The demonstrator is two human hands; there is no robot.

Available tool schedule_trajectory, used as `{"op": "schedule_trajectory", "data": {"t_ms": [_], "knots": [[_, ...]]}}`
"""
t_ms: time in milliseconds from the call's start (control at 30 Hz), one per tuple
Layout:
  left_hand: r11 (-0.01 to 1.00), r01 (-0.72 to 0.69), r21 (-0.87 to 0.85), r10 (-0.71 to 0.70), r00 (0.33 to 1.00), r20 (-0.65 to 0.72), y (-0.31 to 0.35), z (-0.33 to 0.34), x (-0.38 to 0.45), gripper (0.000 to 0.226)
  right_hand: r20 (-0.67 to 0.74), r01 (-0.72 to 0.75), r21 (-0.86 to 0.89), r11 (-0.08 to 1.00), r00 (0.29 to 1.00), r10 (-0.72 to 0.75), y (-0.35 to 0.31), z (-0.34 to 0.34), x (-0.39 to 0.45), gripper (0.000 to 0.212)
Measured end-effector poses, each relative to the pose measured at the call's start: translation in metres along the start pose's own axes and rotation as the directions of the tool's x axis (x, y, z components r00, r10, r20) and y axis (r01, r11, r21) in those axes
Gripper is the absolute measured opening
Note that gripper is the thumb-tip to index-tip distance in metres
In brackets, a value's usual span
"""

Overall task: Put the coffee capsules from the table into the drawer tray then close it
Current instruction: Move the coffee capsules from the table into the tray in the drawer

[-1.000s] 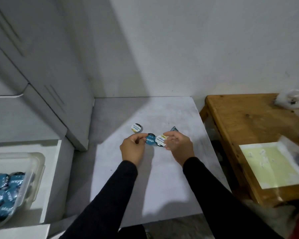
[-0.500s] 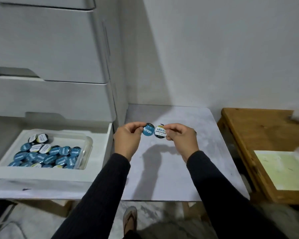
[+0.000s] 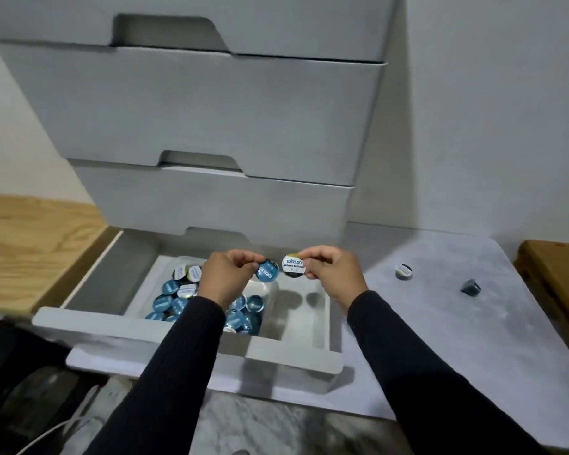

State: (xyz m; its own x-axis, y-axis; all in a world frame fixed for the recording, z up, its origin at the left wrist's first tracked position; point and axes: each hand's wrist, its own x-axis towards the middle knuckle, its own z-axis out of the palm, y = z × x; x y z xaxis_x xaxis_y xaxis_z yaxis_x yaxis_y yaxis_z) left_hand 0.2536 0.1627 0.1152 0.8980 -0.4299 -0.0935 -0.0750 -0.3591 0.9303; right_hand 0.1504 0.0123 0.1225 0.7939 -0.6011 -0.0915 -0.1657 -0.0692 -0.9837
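Head view.

Item 1: blue capsule (image 3: 267,271), pinched at its rim by the left hand (image 3: 225,280), held over the tray (image 3: 322,310) in the open drawer (image 3: 191,333).

Item 2: white-lid capsule (image 3: 293,266), pinched at its rim by the right hand (image 3: 334,274), beside item 1 and likewise above the tray. Lid reads "EXCELSO ROBUSTA GOLD".

Items 3–4: 2 capsules on the table (image 3: 473,339): one white-lidded (image 3: 403,271), one dark and tipped (image 3: 470,287).

Stock in tray: a pile of capsules (image 3: 178,300), mostly blue.

Handling, judged: light, small, stiff-walled, with a thin foil lid likely to dent; best gripped at the rim or side wall. Blue lid's writing too tilted to read surely.
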Motion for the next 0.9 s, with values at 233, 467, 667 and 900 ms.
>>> {"op": "schedule_trajectory", "data": {"t_ms": [233,467,667,900], "knots": [[0.983,0.099,0.153,-0.103,0.995,0.018,-0.047,-0.086,0.06,0.017,0.044,-0.172,-0.019,0.985,0.984,0.173,0.01,0.103,0.025,0.021],[0.959,0.171,0.227,-0.208,0.967,0.147,-0.078,-0.1,0.097,0.016,-0.065,-0.325,-0.192,0.926,0.946,0.319,0.043,0.142,0.047,0.027],[0.949,0.206,0.238,-0.253,0.95,0.184,-0.09,-0.094,0.113,0.018,-0.132,-0.375,-0.171,0.911,0.925,0.356,0.048,0.152,0.057,0.032],[0.934,0.248,0.257,-0.303,0.932,0.199,-0.096,-0.093,0.124,0.019,-0.155,-0.425,-0.207,0.881,0.904,0.399,0.056,0.158,0.067,0.025]]}}
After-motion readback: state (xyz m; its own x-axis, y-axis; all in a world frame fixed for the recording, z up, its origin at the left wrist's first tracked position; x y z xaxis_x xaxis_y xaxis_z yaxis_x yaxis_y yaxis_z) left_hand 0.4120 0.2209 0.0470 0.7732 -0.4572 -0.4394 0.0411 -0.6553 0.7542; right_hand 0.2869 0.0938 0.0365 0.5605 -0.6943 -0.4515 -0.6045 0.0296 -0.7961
